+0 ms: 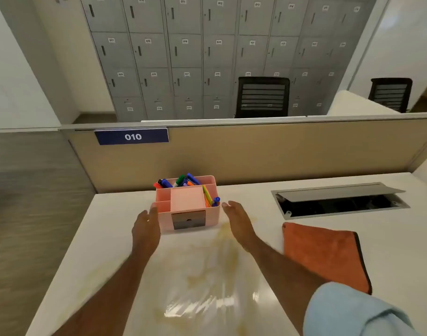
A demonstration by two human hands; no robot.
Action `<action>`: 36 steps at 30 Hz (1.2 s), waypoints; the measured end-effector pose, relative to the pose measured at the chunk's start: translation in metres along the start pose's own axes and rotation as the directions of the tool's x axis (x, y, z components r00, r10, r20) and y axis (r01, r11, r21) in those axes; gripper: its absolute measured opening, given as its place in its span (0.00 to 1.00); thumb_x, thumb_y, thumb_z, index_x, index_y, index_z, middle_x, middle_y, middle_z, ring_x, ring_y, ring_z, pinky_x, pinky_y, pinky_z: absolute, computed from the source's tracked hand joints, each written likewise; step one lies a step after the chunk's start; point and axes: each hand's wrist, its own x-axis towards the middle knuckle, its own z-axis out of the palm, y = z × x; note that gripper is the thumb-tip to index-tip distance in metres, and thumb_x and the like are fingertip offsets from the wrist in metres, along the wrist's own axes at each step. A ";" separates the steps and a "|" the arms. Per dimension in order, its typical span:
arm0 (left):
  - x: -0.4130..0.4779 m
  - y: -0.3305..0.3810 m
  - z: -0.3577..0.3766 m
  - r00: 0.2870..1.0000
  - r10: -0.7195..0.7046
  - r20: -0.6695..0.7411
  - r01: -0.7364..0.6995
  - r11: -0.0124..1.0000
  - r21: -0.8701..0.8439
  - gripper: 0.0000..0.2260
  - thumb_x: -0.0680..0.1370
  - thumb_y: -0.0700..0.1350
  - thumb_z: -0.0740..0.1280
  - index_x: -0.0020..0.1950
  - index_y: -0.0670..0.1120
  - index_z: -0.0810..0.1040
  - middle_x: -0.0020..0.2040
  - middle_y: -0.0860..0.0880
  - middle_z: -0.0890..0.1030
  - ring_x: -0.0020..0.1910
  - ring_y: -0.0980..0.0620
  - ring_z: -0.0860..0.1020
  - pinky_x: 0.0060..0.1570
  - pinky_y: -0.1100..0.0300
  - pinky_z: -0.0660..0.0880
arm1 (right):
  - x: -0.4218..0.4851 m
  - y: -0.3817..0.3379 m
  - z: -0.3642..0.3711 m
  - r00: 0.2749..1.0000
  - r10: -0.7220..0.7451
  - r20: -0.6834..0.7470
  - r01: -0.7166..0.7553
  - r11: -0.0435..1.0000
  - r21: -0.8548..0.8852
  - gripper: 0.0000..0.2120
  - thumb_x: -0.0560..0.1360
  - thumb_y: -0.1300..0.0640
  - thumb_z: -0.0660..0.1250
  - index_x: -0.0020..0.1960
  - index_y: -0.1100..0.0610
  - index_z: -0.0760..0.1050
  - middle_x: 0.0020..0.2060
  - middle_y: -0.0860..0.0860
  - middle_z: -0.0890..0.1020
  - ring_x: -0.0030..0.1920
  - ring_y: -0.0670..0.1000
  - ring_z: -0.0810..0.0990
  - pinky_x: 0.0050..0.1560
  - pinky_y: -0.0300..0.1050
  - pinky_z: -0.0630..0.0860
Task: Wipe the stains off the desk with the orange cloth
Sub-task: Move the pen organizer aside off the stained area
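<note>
Yellowish stains [219, 258] streak the middle of the white desk [105, 229] in front of me. An orange cloth [321, 253] with a dark edge lies folded flat on the desk to the right. A pink desk organiser [188, 204] full of coloured markers stands at the back of the desk. My left hand [145, 226] is at the organiser's left side with its fingers apart, thumb close to or touching its corner. My right hand [239, 219] is open just off the organiser's right side. Neither hand touches the cloth.
A cable hatch [338, 202] with its grey lid raised is set into the desk at the back right. A beige partition [280, 151] with a blue "010" sign closes off the far edge. Black chairs and grey lockers stand beyond it.
</note>
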 end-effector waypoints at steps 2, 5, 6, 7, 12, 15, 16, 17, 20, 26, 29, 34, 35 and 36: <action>0.015 0.005 0.001 0.996 -0.088 0.034 0.090 0.995 -0.047 0.25 0.81 0.59 0.51 0.65 0.42 0.73 0.62 0.41 0.77 0.56 0.42 0.75 0.53 0.50 0.72 | 0.014 -0.007 0.006 0.998 0.059 -0.017 -0.056 0.990 0.129 0.24 0.81 0.42 0.57 0.72 0.54 0.65 0.70 0.52 0.71 0.66 0.52 0.70 0.61 0.46 0.69; 0.031 0.009 -0.002 0.986 -0.095 0.135 0.095 0.995 0.010 0.13 0.81 0.46 0.61 0.63 0.43 0.73 0.62 0.43 0.78 0.54 0.45 0.76 0.57 0.47 0.77 | 0.029 -0.013 0.015 0.995 0.098 0.017 -0.099 0.972 0.211 0.20 0.81 0.43 0.55 0.69 0.51 0.67 0.65 0.47 0.71 0.66 0.52 0.70 0.63 0.50 0.69; 0.035 0.008 0.001 0.985 -0.075 0.158 0.068 0.996 0.051 0.14 0.79 0.43 0.64 0.65 0.43 0.73 0.62 0.43 0.77 0.54 0.45 0.77 0.55 0.48 0.79 | 0.031 -0.013 0.017 0.994 0.109 0.030 -0.113 0.969 0.220 0.16 0.82 0.44 0.55 0.66 0.48 0.69 0.60 0.46 0.72 0.63 0.51 0.71 0.62 0.50 0.69; 0.040 0.006 0.001 0.982 -0.082 0.171 0.076 0.996 0.043 0.16 0.78 0.42 0.65 0.67 0.44 0.73 0.64 0.43 0.77 0.54 0.46 0.76 0.51 0.51 0.80 | 0.035 -0.010 0.021 0.994 0.106 0.036 -0.112 0.967 0.230 0.11 0.82 0.44 0.55 0.59 0.46 0.70 0.56 0.44 0.72 0.58 0.49 0.73 0.60 0.49 0.69; 0.052 0.007 0.005 0.980 -0.145 0.133 0.157 0.984 -0.086 0.19 0.76 0.38 0.67 0.67 0.41 0.74 0.64 0.41 0.78 0.56 0.41 0.80 0.56 0.45 0.79 | 0.040 -0.006 0.033 0.989 0.125 0.082 -0.145 0.934 0.326 0.07 0.82 0.48 0.58 0.47 0.44 0.73 0.48 0.46 0.79 0.51 0.48 0.77 0.55 0.51 0.76; 0.058 0.005 0.006 0.986 -0.097 0.136 0.102 0.994 -0.026 0.17 0.74 0.36 0.69 0.64 0.38 0.76 0.61 0.40 0.80 0.53 0.40 0.82 0.56 0.46 0.79 | 0.041 -0.001 0.038 0.993 0.113 0.034 -0.118 0.939 0.322 0.08 0.82 0.52 0.59 0.46 0.43 0.73 0.47 0.47 0.79 0.51 0.49 0.78 0.56 0.54 0.77; 0.060 0.005 0.007 0.986 -0.078 0.145 0.081 0.997 -0.013 0.16 0.75 0.37 0.69 0.62 0.38 0.77 0.60 0.41 0.81 0.52 0.40 0.82 0.56 0.46 0.79 | 0.040 0.001 0.038 0.994 0.104 0.025 -0.107 0.942 0.318 0.08 0.82 0.52 0.59 0.46 0.42 0.73 0.47 0.47 0.79 0.50 0.48 0.78 0.55 0.54 0.77; 0.064 0.004 0.004 0.988 -0.060 0.145 0.060 0.998 0.002 0.15 0.74 0.37 0.69 0.61 0.38 0.78 0.59 0.41 0.81 0.51 0.41 0.82 0.55 0.46 0.80 | 0.042 0.002 0.043 0.995 0.102 0.022 -0.104 0.941 0.321 0.09 0.82 0.52 0.59 0.46 0.42 0.73 0.47 0.46 0.80 0.49 0.47 0.78 0.55 0.53 0.77; 0.075 -0.001 -0.008 0.990 -0.032 0.137 0.028 0.999 0.033 0.15 0.74 0.39 0.70 0.60 0.38 0.78 0.58 0.42 0.82 0.50 0.42 0.83 0.55 0.48 0.80 | 0.041 -0.004 0.057 0.995 0.091 0.044 -0.100 0.942 0.321 0.09 0.82 0.52 0.58 0.47 0.41 0.74 0.47 0.46 0.80 0.49 0.47 0.78 0.54 0.51 0.77; 0.107 -0.017 -0.063 0.997 -0.016 0.079 0.025 0.993 -0.113 0.10 0.76 0.35 0.62 0.52 0.32 0.80 0.42 0.35 0.84 0.37 0.39 0.84 0.44 0.43 0.82 | 0.042 -0.036 0.109 0.987 0.007 0.161 -0.065 0.931 0.359 0.07 0.81 0.50 0.60 0.50 0.41 0.76 0.46 0.44 0.81 0.48 0.44 0.78 0.54 0.49 0.74; 0.121 -0.021 -0.091 0.999 -0.025 0.042 0.031 0.988 -0.151 0.11 0.76 0.33 0.59 0.51 0.33 0.80 0.37 0.36 0.82 0.27 0.44 0.82 0.32 0.50 0.82 | 0.038 -0.050 0.139 0.968 -0.045 0.246 -0.055 0.922 0.384 0.11 0.81 0.49 0.58 0.62 0.46 0.72 0.47 0.43 0.80 0.48 0.43 0.78 0.49 0.42 0.75; 0.134 -0.025 -0.116 0.999 -0.053 0.008 0.054 0.991 -0.124 0.11 0.77 0.31 0.60 0.56 0.32 0.79 0.39 0.37 0.82 0.30 0.44 0.83 0.25 0.58 0.80 | 0.035 -0.063 0.179 0.956 -0.044 0.290 -0.078 0.915 0.395 0.18 0.81 0.45 0.56 0.68 0.50 0.67 0.54 0.48 0.81 0.56 0.47 0.78 0.52 0.44 0.75; 0.137 -0.027 -0.117 0.998 -0.056 0.014 0.057 0.990 -0.126 0.11 0.77 0.31 0.61 0.57 0.32 0.78 0.41 0.37 0.82 0.30 0.44 0.82 0.26 0.57 0.80 | 0.036 -0.065 0.185 0.956 -0.033 0.290 -0.084 0.919 0.384 0.20 0.81 0.45 0.56 0.70 0.50 0.66 0.58 0.51 0.80 0.59 0.50 0.77 0.58 0.48 0.75; 0.139 -0.029 -0.118 0.998 -0.059 0.020 0.061 0.990 -0.126 0.12 0.77 0.31 0.60 0.58 0.32 0.78 0.41 0.36 0.82 0.29 0.45 0.82 0.26 0.57 0.80 | 0.037 -0.065 0.189 0.957 -0.023 0.288 -0.089 0.925 0.370 0.21 0.81 0.44 0.56 0.70 0.51 0.65 0.60 0.53 0.79 0.62 0.52 0.76 0.62 0.52 0.74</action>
